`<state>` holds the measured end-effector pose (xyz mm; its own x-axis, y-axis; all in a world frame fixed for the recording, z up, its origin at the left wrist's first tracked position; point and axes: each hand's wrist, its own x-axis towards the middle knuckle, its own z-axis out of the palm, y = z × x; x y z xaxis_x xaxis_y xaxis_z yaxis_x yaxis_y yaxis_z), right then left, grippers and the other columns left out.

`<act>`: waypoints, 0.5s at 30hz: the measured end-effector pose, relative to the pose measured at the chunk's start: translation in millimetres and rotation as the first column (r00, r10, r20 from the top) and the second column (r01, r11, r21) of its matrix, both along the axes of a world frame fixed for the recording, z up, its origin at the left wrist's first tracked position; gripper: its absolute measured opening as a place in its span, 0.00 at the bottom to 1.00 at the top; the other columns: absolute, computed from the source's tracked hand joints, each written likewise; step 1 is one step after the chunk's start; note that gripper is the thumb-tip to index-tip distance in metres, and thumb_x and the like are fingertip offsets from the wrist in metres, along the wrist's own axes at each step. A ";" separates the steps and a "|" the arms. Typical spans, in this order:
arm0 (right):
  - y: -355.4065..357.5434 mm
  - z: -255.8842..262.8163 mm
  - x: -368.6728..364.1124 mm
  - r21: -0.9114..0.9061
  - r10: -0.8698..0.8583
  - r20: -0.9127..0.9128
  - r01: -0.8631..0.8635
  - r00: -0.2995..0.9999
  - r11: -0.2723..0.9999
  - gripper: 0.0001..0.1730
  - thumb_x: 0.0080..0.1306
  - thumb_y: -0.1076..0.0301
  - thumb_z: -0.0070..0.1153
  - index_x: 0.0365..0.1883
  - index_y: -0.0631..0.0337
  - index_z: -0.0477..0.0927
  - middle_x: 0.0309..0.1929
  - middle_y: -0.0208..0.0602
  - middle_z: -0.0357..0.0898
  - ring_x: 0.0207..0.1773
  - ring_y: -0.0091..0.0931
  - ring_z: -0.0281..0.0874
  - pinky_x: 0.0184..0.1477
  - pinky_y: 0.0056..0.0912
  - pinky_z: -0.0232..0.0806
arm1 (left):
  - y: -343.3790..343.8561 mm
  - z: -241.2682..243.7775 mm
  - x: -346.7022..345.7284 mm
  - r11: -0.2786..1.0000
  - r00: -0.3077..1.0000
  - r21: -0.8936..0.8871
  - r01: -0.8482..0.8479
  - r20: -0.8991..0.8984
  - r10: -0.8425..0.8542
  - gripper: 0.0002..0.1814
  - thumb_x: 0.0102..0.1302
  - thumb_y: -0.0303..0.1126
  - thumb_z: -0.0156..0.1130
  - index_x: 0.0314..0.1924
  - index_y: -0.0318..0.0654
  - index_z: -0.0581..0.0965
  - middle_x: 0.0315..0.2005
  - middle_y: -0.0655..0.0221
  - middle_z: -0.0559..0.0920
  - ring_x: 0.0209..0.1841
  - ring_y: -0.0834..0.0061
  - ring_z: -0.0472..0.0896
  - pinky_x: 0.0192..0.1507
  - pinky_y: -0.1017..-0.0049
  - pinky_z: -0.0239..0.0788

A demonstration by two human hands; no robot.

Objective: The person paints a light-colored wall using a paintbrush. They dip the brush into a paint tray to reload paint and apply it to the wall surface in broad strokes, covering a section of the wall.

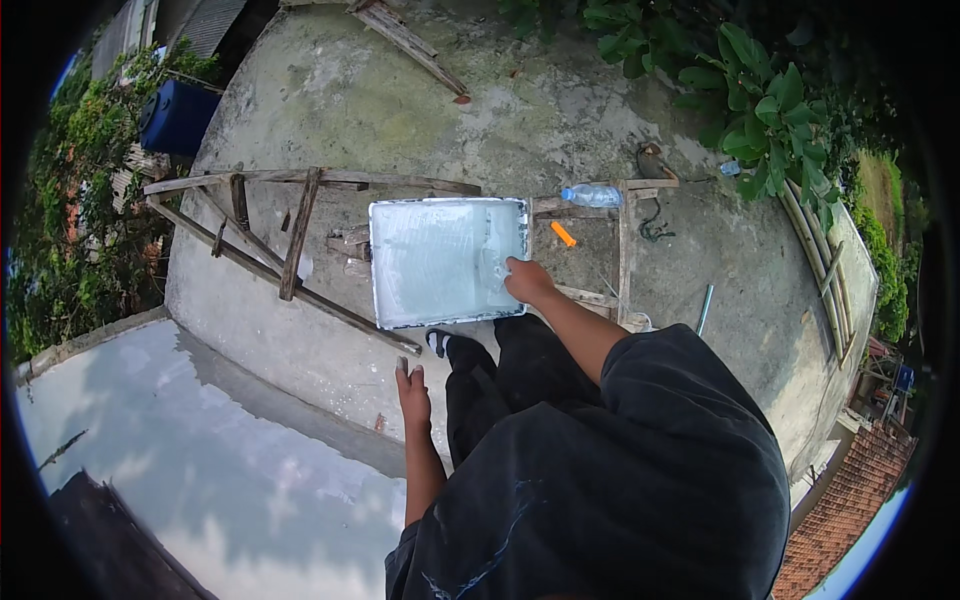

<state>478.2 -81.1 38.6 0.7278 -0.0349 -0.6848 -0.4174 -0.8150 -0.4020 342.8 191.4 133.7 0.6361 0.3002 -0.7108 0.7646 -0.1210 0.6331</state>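
Note:
A rectangular white paint tray [427,262] with pale bluish-white paint in it lies in front of me, its rim smeared dark in places. My right hand [529,280] reaches over the tray's right side, fingers curled and one fingertip at the paint. Whether it grips anything is hidden. Away from the tray, lower left, my left hand [415,397] is raised with fingers apart and nothing visible in it; one fingertip looks greyish. Just right of the tray is an orange handle-like piece [563,234]. A clear plastic bottle [592,196] with a blue cap lies on a wooden frame [624,247].
A long wooden frame [300,232] lies on the concrete floor [480,142] to the left. At lower left is a partly painted pale surface [247,465]. A thin bluish tube [705,309] and bamboo poles [821,270] are at right. Leafy branches [772,112] overhang the upper right.

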 end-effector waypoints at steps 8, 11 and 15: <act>-21.6 6.9 -6.4 0.130 -0.155 0.046 0.148 0.987 0.980 0.18 0.59 0.61 0.51 0.48 0.52 0.74 0.40 0.50 0.79 0.45 0.46 0.77 0.48 0.47 0.69 | 3.0 3.6 2.7 1.000 1.000 0.026 0.014 0.025 -0.014 0.34 0.68 0.42 0.47 0.70 0.38 0.52 0.69 0.59 0.58 0.63 0.61 0.65 0.54 0.64 0.63; -14.3 8.7 -7.6 0.052 -0.263 0.100 0.259 0.960 0.965 0.19 0.59 0.60 0.51 0.49 0.53 0.73 0.40 0.50 0.79 0.45 0.46 0.77 0.48 0.48 0.69 | 4.5 2.1 3.1 0.999 0.999 0.031 0.025 0.036 -0.026 0.34 0.68 0.42 0.47 0.69 0.38 0.52 0.69 0.60 0.58 0.63 0.61 0.65 0.53 0.63 0.64; 3.5 5.3 -5.4 0.012 -0.196 0.076 0.196 0.978 0.981 0.19 0.59 0.60 0.49 0.49 0.54 0.72 0.41 0.53 0.79 0.45 0.47 0.77 0.49 0.48 0.69 | 1.6 4.6 5.1 0.999 0.998 0.029 0.041 0.049 -0.043 0.34 0.68 0.42 0.48 0.69 0.37 0.52 0.69 0.59 0.58 0.63 0.60 0.65 0.54 0.63 0.64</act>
